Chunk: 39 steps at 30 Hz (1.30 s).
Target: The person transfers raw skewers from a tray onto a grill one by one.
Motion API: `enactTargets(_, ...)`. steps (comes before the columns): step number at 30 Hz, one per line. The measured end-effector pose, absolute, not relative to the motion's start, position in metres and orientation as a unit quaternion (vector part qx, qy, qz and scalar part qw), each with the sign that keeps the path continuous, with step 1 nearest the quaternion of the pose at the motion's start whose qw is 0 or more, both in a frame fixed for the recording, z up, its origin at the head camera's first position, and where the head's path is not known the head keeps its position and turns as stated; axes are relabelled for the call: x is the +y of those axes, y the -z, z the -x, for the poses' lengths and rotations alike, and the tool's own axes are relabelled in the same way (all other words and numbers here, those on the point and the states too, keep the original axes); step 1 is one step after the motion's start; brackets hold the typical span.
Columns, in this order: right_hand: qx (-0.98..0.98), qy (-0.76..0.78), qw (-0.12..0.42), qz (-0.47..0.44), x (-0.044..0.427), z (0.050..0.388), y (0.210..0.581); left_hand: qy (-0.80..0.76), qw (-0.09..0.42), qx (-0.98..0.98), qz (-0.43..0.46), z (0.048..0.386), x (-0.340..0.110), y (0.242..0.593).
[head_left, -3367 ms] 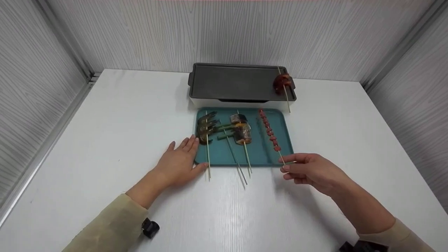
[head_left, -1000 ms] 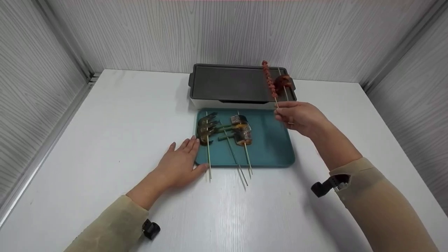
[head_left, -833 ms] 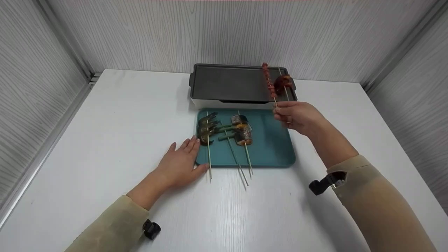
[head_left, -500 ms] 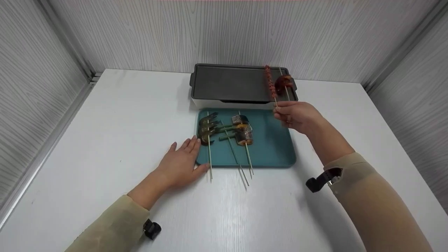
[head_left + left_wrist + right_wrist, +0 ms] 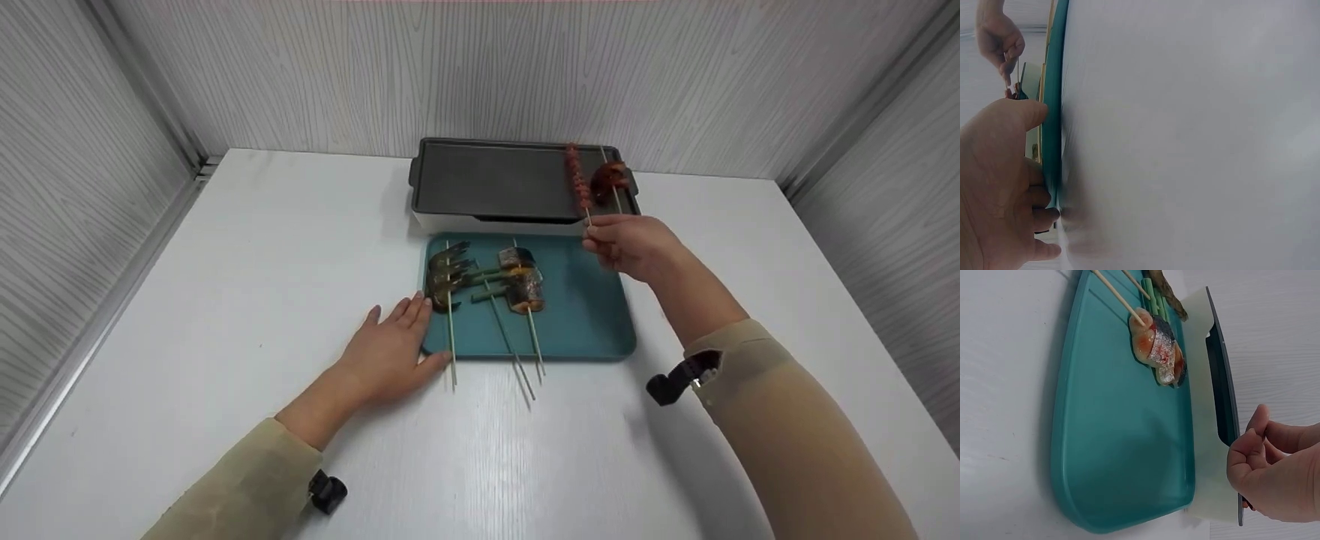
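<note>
My right hand pinches the bare stick end of a skewer of small red pieces. Its red pieces lie along the right part of the dark griddle, left of a dark red skewer. In the right wrist view the right hand is at the griddle's front edge, and the held skewer is hidden. My left hand rests with fingers spread against the left edge of the teal tray. On that tray lie a shrimp skewer, a green vegetable skewer and a fish chunk skewer.
The griddle's pale base stands right behind the tray, near the back wall. Stick ends of the tray's skewers stick out over its front edge. White table surface surrounds both.
My right hand has lifted the skewer of red pieces off the tray's right side, carried it back to the griddle and lowered it there. My left hand has stayed at the tray.
</note>
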State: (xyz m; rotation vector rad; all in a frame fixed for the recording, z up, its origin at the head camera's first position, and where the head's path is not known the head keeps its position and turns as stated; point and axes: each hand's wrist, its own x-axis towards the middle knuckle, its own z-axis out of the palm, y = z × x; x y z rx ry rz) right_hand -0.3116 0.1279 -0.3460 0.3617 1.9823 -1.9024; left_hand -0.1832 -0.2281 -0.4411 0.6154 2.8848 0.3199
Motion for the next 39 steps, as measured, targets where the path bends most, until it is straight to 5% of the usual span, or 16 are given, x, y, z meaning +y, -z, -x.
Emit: enactTargets(39,0.727,0.648,0.187,-0.129,0.1211,0.3101,0.3548,-0.104,0.096,0.968,-0.207,0.1829,-0.2286,0.4406)
